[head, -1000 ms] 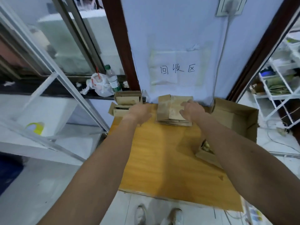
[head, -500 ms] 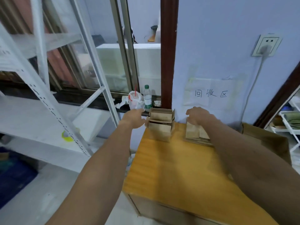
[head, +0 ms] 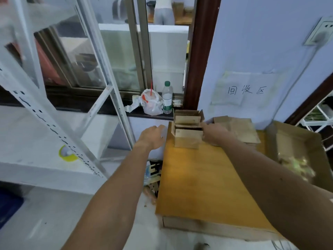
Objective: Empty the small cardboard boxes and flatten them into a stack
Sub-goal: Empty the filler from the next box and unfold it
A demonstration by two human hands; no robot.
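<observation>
The left hand (head: 153,136) hung just off the left edge of the table (head: 198,181), fingers loosely curled and holding nothing. It was near the small boxes but apart from them, placed, I judged, to take their left side. The right hand (head: 215,133) lay against the right side of the pair, fingertips at the seam between the two. I saw only its back, so I could not tell whether it pinched a flap or merely touched the card.

The near box (head: 187,140) stood upright at the table's back left corner, plain brown card with its flaps up. The far box (head: 187,119) sat touching it from behind, likewise open. I could not see what either held.

Just to their right, partly behind the right hand, lay the flattened stack (head: 239,129), so the job looked partly done, with these two boxes left. Further right, a large open carton (head: 295,138) held something shiny, probably the emptied contents. On the sill behind stood a water bottle (head: 167,99) beside a bagged cup (head: 151,104).
</observation>
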